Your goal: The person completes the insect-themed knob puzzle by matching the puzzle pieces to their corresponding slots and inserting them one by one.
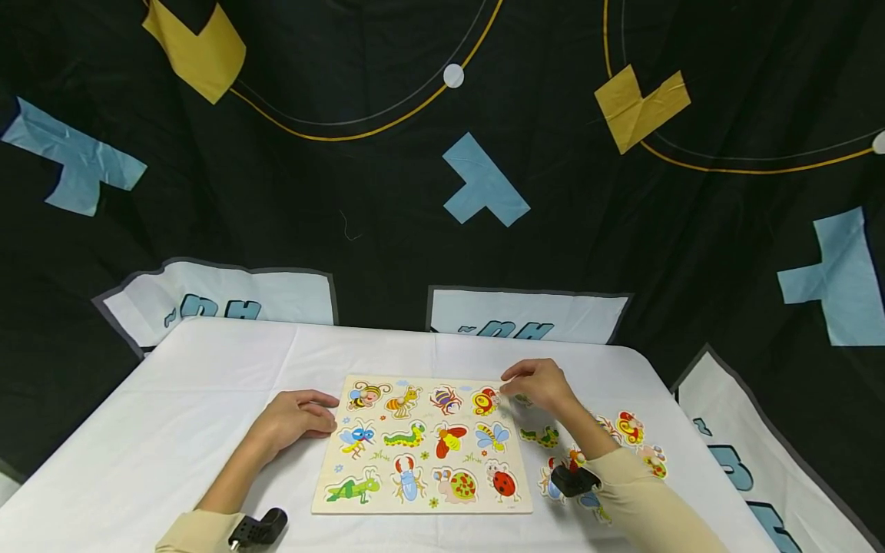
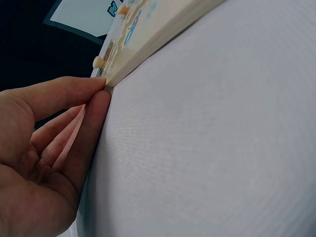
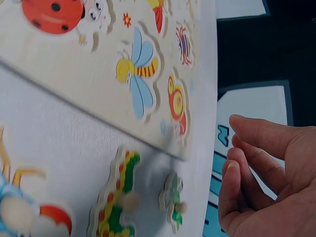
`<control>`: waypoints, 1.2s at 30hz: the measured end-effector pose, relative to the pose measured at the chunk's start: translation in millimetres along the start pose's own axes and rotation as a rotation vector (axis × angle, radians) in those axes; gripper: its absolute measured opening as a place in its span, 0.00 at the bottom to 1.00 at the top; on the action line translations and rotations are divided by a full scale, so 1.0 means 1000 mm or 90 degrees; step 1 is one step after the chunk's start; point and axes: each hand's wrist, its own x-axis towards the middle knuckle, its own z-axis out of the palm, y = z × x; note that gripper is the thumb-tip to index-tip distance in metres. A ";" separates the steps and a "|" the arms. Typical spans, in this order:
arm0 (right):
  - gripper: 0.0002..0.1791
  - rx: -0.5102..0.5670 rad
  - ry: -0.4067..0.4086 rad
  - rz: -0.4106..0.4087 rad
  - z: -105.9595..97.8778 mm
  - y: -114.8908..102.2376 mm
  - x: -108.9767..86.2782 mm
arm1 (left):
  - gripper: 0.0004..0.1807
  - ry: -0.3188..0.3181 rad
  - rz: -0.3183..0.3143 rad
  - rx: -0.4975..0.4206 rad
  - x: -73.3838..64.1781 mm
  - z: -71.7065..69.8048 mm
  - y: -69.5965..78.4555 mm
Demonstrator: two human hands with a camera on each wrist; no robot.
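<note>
A wooden insect puzzle board lies flat on the white table. My left hand is at its left side, fingertips touching the edge near the far corner; in the left wrist view the thumb and finger of this hand meet there. Over the far right corner hovers my right hand, fingers bent loosely with nothing between them in the right wrist view. Below it lie a small green knobbed piece and a caterpillar piece, both off the board. The ladybug and dragonfly-like spots show no knobs.
More loose pieces lie right of the board, among them a snail-like red and yellow one and a stag beetle, partly behind the right forearm and its black wrist camera. A black curtain hangs behind the table.
</note>
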 end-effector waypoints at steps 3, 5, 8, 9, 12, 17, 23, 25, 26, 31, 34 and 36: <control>0.12 -0.004 0.008 0.008 -0.007 0.005 -0.002 | 0.26 -0.004 0.004 -0.005 0.001 0.000 0.000; 0.12 0.004 0.009 0.013 -0.011 0.008 -0.003 | 0.26 -0.002 0.000 -0.003 0.000 0.000 0.000; 0.12 0.014 0.006 0.018 -0.017 0.013 -0.004 | 0.26 0.000 -0.003 -0.003 0.000 0.000 -0.001; 0.13 0.016 0.004 0.023 -0.019 0.015 -0.004 | 0.26 0.000 -0.003 -0.001 0.000 -0.001 -0.001; 0.14 0.022 0.001 0.040 -0.027 0.020 -0.004 | 0.26 -0.002 0.000 0.003 0.001 0.000 -0.001; 0.16 0.020 0.001 0.049 -0.041 0.029 -0.007 | 0.26 0.001 -0.001 0.008 0.001 0.001 -0.001; 0.16 0.007 0.007 0.053 -0.053 0.039 -0.010 | 0.26 0.000 0.003 0.012 0.001 0.000 -0.001; 0.17 0.010 0.005 0.055 -0.057 0.042 -0.011 | 0.26 0.000 0.001 0.011 0.001 0.000 -0.001; 0.17 0.015 0.005 0.056 -0.059 0.043 -0.012 | 0.26 0.000 -0.001 0.010 0.001 0.000 -0.001; 0.18 0.027 0.001 0.062 -0.067 0.050 -0.015 | 0.26 -0.001 -0.003 0.004 0.000 0.000 -0.001; 0.18 0.021 0.001 0.064 -0.072 0.054 -0.017 | 0.26 -0.003 0.001 -0.002 0.001 -0.001 -0.002; 0.18 0.017 0.001 0.064 -0.076 0.058 -0.019 | 0.26 -0.003 0.000 -0.005 0.002 -0.001 -0.002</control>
